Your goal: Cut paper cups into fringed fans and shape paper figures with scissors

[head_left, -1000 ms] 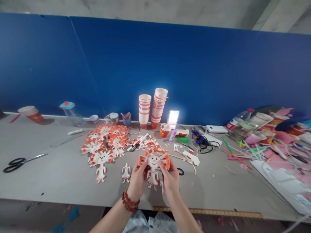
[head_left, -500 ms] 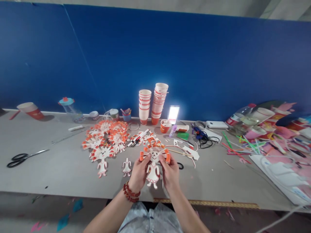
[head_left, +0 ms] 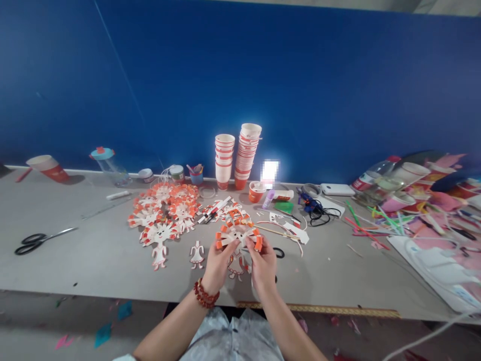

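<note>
My left hand (head_left: 219, 263) and my right hand (head_left: 264, 263) both grasped a flat white paper doll fringed with orange-tipped strips (head_left: 238, 232), each closed on one side of its head. The doll was between my hands, my thumbs on the front of the head, its red-edged paper dress and feet showing lower down in the gap. A bracelet of reddish-brown beads (head_left: 206, 295) circled my left wrist.

Just left of my left hand, a headless white paper body in a red-outlined dress (head_left: 197, 254) lay on the grey tabletop (head_left: 112, 271). Farther left and beyond it spread a heap of similar orange-and-white paper dolls (head_left: 169, 206), and well out to the left lay black-handled metal scissors (head_left: 44, 238). Beside my right hand showed a black loop-shaped handle (head_left: 280, 252); I could not tell what its other end looked like.

Beyond both hands stood two tall stacks of red-and-white paper cups (head_left: 248, 158). Beyond my right hand, toward the right, were a purple-and-white glue stick (head_left: 268, 199) and a blue glue gun with a black cord (head_left: 310, 203).
</note>
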A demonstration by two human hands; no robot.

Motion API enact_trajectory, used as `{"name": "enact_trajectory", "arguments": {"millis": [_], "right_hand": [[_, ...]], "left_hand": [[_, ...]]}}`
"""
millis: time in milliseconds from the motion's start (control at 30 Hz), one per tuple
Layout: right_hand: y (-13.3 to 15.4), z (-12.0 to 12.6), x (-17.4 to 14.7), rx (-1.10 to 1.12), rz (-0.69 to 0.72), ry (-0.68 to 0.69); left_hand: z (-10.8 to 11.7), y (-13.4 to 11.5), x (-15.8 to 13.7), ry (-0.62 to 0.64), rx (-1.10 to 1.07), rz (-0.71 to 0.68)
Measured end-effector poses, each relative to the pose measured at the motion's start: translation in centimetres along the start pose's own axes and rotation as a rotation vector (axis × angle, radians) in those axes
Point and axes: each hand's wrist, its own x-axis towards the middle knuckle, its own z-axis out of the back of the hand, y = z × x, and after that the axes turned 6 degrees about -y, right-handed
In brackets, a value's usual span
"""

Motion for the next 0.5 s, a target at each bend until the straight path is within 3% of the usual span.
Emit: {"name": "enact_trajectory", "arguments": {"millis": [200, 500], "right_hand": [[0.13, 0.40, -0.12, -0.118, 0.121, 0.037], [-0.39, 0.87, -0.04, -0.163, 0.149, 0.071]], "left_hand": [[-0.12, -0.10, 0.11, -0.015, 0.037, -0.009], [-0.24, -0.02, 0.06, 0.015, 0.017, 0.005]]}}
